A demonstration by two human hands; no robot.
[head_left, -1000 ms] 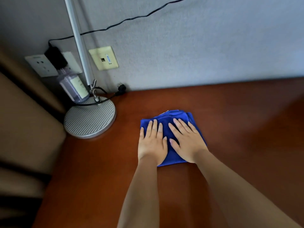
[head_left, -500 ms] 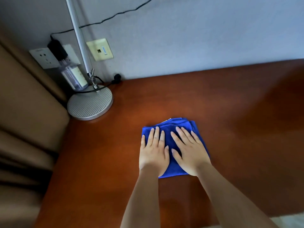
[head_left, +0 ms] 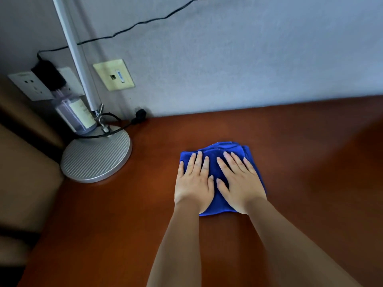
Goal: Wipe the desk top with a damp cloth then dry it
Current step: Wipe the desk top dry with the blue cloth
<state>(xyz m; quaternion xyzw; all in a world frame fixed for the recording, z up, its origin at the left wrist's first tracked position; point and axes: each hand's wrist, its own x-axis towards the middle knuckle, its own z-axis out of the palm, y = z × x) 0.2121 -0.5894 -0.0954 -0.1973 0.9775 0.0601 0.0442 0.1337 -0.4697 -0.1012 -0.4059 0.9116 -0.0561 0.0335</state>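
Two bare forearms reach up from the bottom edge of the view, converging on one spot of the reddish-brown desk top [head_left: 300, 158]. The left hand [head_left: 193, 183] lies palm down, fingers straight and held close together, thumb angled inward toward the other hand. The right hand [head_left: 240, 183] lies flat just beside it, its fingers straight and slightly fanned, pointing up and to the left — its thumb nearly meets the left thumb. Neither hand curls round anything; both press flat on what lies beneath.

Under both palms sits the blue cloth [head_left: 228, 151], folded into a thick pad with layered edges showing at its far side. It rests on the desk roughly midway across the view, with a strip of it peeking out below the wrists and a wider band beyond the fingertips.

Farther off to the left stands a round ribbed lamp base [head_left: 95, 160] on the desk corner, a pale pole [head_left: 74, 52] rising from it. A clear bottle [head_left: 72, 114] with a label sits right behind the base. On the grey wall [head_left: 248, 59] beyond are a white power outlet [head_left: 27, 85] with a black adapter [head_left: 49, 73] plugged in, a cream data socket [head_left: 114, 74], and a black cable [head_left: 145, 22] trailing upward to the right.
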